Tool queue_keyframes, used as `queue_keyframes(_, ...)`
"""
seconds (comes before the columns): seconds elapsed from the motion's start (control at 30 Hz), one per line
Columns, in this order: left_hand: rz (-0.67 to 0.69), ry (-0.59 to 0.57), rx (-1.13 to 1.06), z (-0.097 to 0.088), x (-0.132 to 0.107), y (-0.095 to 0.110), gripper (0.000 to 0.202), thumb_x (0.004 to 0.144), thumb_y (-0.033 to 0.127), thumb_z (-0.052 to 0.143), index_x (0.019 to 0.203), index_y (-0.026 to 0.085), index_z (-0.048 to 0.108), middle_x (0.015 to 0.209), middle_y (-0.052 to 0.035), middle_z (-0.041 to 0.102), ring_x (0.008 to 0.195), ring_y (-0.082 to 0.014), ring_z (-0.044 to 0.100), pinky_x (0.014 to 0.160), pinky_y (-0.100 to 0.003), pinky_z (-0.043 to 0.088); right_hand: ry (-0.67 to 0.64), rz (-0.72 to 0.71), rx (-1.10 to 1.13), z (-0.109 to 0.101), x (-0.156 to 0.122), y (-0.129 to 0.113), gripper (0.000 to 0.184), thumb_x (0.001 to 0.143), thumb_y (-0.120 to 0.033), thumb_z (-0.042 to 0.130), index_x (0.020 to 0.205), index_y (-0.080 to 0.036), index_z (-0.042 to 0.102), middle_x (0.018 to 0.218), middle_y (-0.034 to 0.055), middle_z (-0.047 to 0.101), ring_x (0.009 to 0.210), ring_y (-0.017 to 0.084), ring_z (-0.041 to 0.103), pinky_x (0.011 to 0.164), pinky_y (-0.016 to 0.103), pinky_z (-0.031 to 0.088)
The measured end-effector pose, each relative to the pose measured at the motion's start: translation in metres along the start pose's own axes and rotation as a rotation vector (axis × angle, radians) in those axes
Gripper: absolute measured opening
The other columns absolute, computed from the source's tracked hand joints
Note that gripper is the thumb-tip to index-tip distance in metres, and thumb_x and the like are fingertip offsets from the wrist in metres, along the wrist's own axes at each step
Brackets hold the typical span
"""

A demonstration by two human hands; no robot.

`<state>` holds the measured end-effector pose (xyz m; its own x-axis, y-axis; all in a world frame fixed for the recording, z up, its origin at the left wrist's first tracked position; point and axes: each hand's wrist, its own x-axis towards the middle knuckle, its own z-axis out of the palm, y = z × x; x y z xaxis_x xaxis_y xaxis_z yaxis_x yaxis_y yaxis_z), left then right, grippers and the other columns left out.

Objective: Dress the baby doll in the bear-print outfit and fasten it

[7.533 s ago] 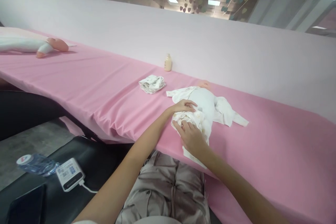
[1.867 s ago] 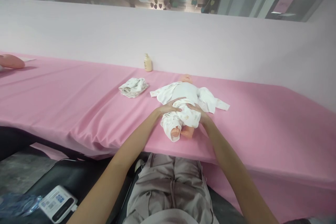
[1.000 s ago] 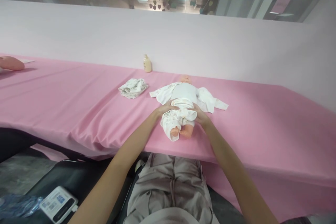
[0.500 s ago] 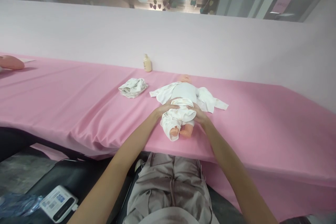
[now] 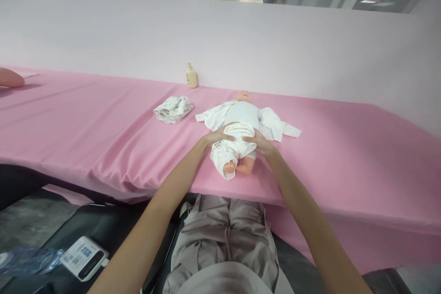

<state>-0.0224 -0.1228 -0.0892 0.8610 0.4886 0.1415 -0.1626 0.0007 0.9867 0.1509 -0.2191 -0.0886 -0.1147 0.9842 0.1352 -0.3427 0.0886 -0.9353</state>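
A baby doll [image 5: 244,112] lies on the pink cloth with its head away from me and its feet toward me. It wears a white top, with a white long-sleeved garment [image 5: 272,123] spread out on both sides of it. White baby pants [image 5: 229,150] are bunched around its legs, and the feet stick out at the near end. My left hand [image 5: 217,137] grips the pants at their left side, thumb on top. On the opposite side my right hand [image 5: 261,141] holds them the same way. The fingers under the fabric are hidden.
A folded white cloth [image 5: 173,110] lies left of the doll. Behind it stands a pale yellow pump bottle [image 5: 191,76] near the wall. Another doll part [image 5: 11,77] shows at the far left. A black seat below holds a white device [image 5: 84,258] and a plastic bottle [image 5: 31,259].
The camera view has tilted slightly. Both hands stay on the pants, and my right thumb now lies further over the fabric. The doll stays in place.
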Motion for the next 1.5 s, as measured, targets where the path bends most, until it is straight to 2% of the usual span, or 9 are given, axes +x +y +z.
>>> queue_keyframes(0.2, -0.055, 0.128, -0.030, -0.004, 0.004, -0.008, 0.078, 0.059, 0.022, 0.080, 0.130, 0.022, 0.047, 0.130, -0.0110, 0.055, 0.119, -0.0256, 0.051, 0.104, -0.042, 0.038, 0.099, 0.001, -0.031, 0.002, 0.002, 0.001, 0.048, 0.055, -0.019, 0.080, 0.099, -0.018, 0.061, 0.096, 0.0042, 0.069, 0.087, 0.019, 0.063, 0.078, 0.031, 0.052)
queue_keyframes(0.33, -0.039, 0.126, -0.088, -0.006, 0.005, -0.011, 0.076, 0.061, 0.022, 0.079, 0.130, 0.023, 0.047, 0.127, -0.0101, 0.057, 0.116, -0.0236, 0.054, 0.104, -0.040, 0.039, 0.123, 0.016, -0.042, 0.006, 0.001, -0.002, 0.046, 0.059, -0.022, 0.078, 0.102, -0.019, 0.060, 0.099, 0.0043, 0.068, 0.090, 0.019, 0.063, 0.081, 0.031, 0.052)
queue_keyframes(0.53, -0.108, 0.049, -0.080, -0.004, 0.007, -0.010, 0.057, 0.069, 0.032, 0.075, 0.120, 0.014, 0.056, 0.111, -0.0135, 0.066, 0.095, -0.0235, 0.065, 0.087, -0.036, 0.050, 0.110, 0.093, -0.075, 0.008, 0.001, -0.006, 0.042, 0.066, -0.027, 0.076, 0.104, -0.018, 0.059, 0.096, 0.0050, 0.069, 0.084, 0.018, 0.064, 0.077, 0.032, 0.052)
queue_keyframes(0.73, -0.111, 0.122, -0.032, 0.001, 0.009, -0.007, 0.052, 0.068, 0.036, 0.075, 0.111, 0.010, 0.060, 0.103, -0.0134, 0.069, 0.091, -0.0233, 0.066, 0.082, -0.034, 0.051, 0.057, 0.086, -0.046, 0.003, 0.003, -0.003, 0.034, 0.067, -0.033, 0.076, 0.093, -0.017, 0.061, 0.074, 0.0004, 0.066, 0.064, 0.013, 0.060, 0.064, 0.026, 0.050)
queue_keyframes(0.93, -0.105, 0.068, -0.119, 0.005, 0.003, -0.001, 0.061, 0.061, 0.036, 0.079, 0.113, 0.011, 0.060, 0.104, -0.0149, 0.069, 0.095, -0.0279, 0.065, 0.088, -0.039, 0.050, -0.070, 0.070, -0.001, 0.001, -0.003, -0.006, 0.054, 0.055, -0.024, 0.081, 0.104, -0.018, 0.060, 0.100, 0.0060, 0.069, 0.090, 0.022, 0.064, 0.078, 0.032, 0.052)
queue_keyframes(1.07, -0.090, -0.053, -0.126, 0.000, -0.004, 0.002, 0.085, 0.046, 0.024, 0.085, 0.124, 0.015, 0.053, 0.112, -0.0136, 0.066, 0.106, -0.0302, 0.061, 0.094, -0.042, 0.047, -0.023, 0.079, -0.009, 0.002, -0.002, -0.006, 0.046, 0.060, -0.025, 0.079, 0.102, -0.018, 0.061, 0.098, 0.0064, 0.070, 0.091, 0.022, 0.064, 0.079, 0.032, 0.053)
queue_keyframes(1.13, -0.113, -0.087, -0.123, -0.004, -0.006, 0.002, 0.088, 0.045, 0.019, 0.085, 0.126, 0.016, 0.050, 0.115, -0.0140, 0.065, 0.107, -0.0305, 0.060, 0.094, -0.042, 0.047, 0.009, 0.089, -0.014, 0.001, -0.001, -0.005, 0.043, 0.062, -0.028, 0.078, 0.100, -0.017, 0.061, 0.096, 0.0065, 0.070, 0.088, 0.021, 0.065, 0.076, 0.031, 0.053)
queue_keyframes(1.37, -0.170, -0.072, -0.131, -0.009, -0.002, -0.002, 0.075, 0.053, 0.012, 0.077, 0.123, 0.015, 0.053, 0.116, -0.0151, 0.065, 0.103, -0.0287, 0.063, 0.090, -0.038, 0.049, 0.150, 0.119, -0.062, 0.001, 0.000, -0.004, 0.042, 0.062, -0.036, 0.079, 0.096, -0.018, 0.061, 0.099, 0.0069, 0.069, 0.082, 0.019, 0.064, 0.072, 0.029, 0.053)
queue_keyframes(1.5, -0.171, -0.079, -0.254, -0.005, 0.001, -0.004, 0.074, 0.048, 0.005, 0.065, 0.120, 0.013, 0.055, 0.111, -0.0130, 0.068, 0.101, -0.0311, 0.064, 0.090, -0.040, 0.050, 0.088, 0.089, -0.048, 0.004, -0.002, -0.005, 0.046, 0.062, -0.039, 0.079, 0.098, -0.018, 0.061, 0.101, 0.0078, 0.068, 0.089, 0.021, 0.064, 0.077, 0.032, 0.053)
